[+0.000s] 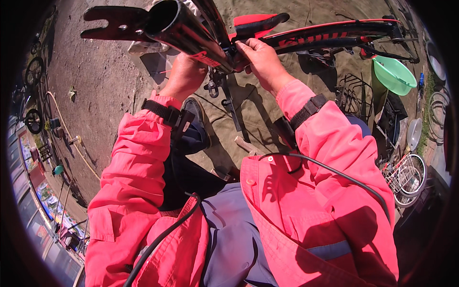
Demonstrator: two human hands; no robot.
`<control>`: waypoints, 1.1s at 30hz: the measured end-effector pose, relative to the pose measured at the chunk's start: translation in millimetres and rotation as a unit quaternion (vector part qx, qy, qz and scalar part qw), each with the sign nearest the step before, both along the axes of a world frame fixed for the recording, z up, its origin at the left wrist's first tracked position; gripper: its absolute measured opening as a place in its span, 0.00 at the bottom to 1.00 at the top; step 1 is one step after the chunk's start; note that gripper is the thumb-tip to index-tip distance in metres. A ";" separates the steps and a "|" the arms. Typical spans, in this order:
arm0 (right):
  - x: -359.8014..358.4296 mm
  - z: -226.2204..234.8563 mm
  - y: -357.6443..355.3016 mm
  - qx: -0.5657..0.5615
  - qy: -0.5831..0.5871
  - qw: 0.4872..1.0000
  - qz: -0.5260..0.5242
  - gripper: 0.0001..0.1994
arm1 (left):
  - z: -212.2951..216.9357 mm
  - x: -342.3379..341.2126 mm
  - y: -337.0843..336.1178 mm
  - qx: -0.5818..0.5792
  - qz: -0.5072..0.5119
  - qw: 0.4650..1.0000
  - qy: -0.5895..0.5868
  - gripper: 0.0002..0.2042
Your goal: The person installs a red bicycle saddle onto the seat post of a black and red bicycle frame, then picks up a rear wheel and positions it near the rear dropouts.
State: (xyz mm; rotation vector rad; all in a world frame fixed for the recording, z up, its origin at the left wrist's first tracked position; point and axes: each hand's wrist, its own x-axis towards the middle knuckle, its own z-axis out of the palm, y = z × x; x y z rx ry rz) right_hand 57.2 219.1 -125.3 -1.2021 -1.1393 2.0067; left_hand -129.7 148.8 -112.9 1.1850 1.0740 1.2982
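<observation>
A black bicycle frame [193,40] with red markings lies across the top of the head view. The thick tube's open end points up and left, beside a flat, black forked plate [114,23]. My left hand [184,74] is closed around the underside of that tube, its fingertips hidden behind it. At the joint where the tubes meet, my right hand [263,60] presses thumb and fingers together on the frame; any small part between them is hidden. Just above that hand sits a red and black curved piece [258,25]. Dark metal fittings [213,88] hang below the joint.
At right are a green plastic basin [394,75], a black wire rack [354,95] and a spoked wheel [411,182]. Wood pieces [248,144] lie near my shoe [195,122]. Wheels [34,71] and a long thin pole [71,134] are at left. Cables cross both my sleeves.
</observation>
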 end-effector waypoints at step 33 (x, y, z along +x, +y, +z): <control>-3.2 -5.5 -1.7 0.016 0.025 1.000 0.002 0.08 | -26.5 -13.6 -5.2 -0.074 0.040 0.996 0.043 0.14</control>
